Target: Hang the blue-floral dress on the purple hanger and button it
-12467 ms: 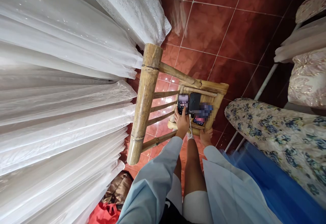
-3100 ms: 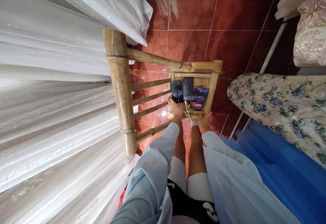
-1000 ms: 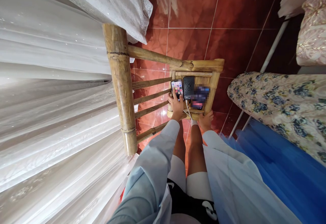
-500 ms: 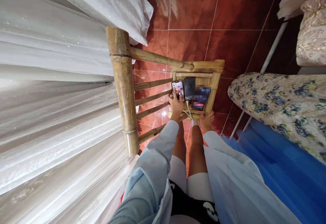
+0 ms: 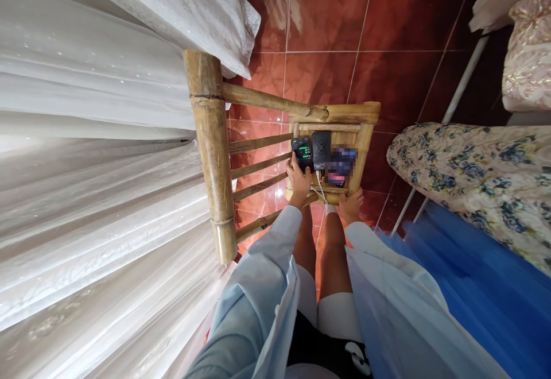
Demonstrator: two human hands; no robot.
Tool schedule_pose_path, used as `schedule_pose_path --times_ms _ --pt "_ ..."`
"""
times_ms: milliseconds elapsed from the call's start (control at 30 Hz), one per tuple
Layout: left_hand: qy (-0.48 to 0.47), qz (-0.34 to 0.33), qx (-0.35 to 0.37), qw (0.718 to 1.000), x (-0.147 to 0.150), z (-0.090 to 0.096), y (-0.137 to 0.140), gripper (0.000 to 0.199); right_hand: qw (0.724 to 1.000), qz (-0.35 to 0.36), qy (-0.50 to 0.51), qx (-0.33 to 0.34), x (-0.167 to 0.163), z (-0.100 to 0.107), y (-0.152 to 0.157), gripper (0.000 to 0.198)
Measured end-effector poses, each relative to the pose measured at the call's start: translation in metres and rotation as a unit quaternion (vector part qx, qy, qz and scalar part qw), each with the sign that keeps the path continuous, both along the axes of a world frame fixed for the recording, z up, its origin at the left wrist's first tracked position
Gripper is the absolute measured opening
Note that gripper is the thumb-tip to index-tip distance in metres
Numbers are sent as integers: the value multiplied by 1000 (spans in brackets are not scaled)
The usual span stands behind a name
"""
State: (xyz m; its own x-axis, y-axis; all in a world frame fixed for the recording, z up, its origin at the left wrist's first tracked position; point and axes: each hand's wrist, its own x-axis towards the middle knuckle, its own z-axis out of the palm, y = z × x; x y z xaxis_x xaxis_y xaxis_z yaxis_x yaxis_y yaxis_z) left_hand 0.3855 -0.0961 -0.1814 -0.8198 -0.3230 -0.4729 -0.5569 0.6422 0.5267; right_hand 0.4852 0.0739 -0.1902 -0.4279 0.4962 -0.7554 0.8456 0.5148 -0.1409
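My left hand (image 5: pixel 299 178) grips the lower end of a smartphone (image 5: pixel 303 152), its thumb and fingers at the phone's edges. Green bars show on the phone's dark screen. The phone lies on the seat of a small bamboo chair (image 5: pixel 365 138). Beside it, to the right, is a flat black device (image 5: pixel 321 148) with an X-shaped mark, perhaps a power bank. A white cable (image 5: pixel 321 186) runs from its lower end over the seat's near edge. Farther right lies a blurred-out item (image 5: pixel 341 166). My right hand (image 5: pixel 352 205) holds the seat's near right corner, fingers partly hidden.
White sheer gowns (image 5: pixel 99 195) hang along the left, close to the chair's thick bamboo rail (image 5: pixel 210 161). On the right are an ironing board with a floral cover (image 5: pixel 469 178) and blue tulle (image 5: pixel 469 287). Red tiles (image 5: pixel 321 74) cover the floor.
The phone's screen has gone from a bright page of app icons to a dark page with green bars. The left index finger has moved off the screen towards the phone's left edge.
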Motion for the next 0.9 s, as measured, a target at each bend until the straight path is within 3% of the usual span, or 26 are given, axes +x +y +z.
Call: schedule_pose_path --times_ms 400,900 --pt "-11 -20 -13 1000 18 -12 5 80 1000 8 -17 -6 2 -2 2 76" --pt "-9 4 24 1000 33 3 3 79 999 2 -30 -31 1 1 14 67"
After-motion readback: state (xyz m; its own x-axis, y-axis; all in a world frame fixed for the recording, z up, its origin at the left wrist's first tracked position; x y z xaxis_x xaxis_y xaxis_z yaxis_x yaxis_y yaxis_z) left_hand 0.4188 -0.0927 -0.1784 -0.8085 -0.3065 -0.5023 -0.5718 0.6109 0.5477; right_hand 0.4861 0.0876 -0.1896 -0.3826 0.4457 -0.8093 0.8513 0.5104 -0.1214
